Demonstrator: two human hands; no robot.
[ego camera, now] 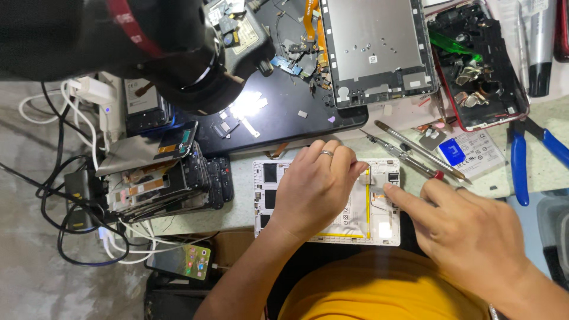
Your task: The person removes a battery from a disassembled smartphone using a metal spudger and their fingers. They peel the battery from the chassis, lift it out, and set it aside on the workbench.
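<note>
An opened white tablet body (264, 195) lies flat on the bench before me, its inner parts showing. My left hand (314, 186), a ring on one finger, rests palm down across its middle and covers most of it. The left fingertips pinch a small part near the tablet's upper right. My right hand (468, 234) comes in from the right, index finger stretched out with its tip touching the tablet's inner board (386, 204). Neither hand holds a tool.
A metal tablet back shell (373, 44) and a dark tray (284, 112) of small parts lie behind. A stack of phones (160, 178) and cables (65, 201) sit left. Tweezers and a screwdriver (409, 151), blue pliers (521, 166) and a gutted red-framed device (480, 65) lie right. A black microscope head (148, 47) overhangs top left.
</note>
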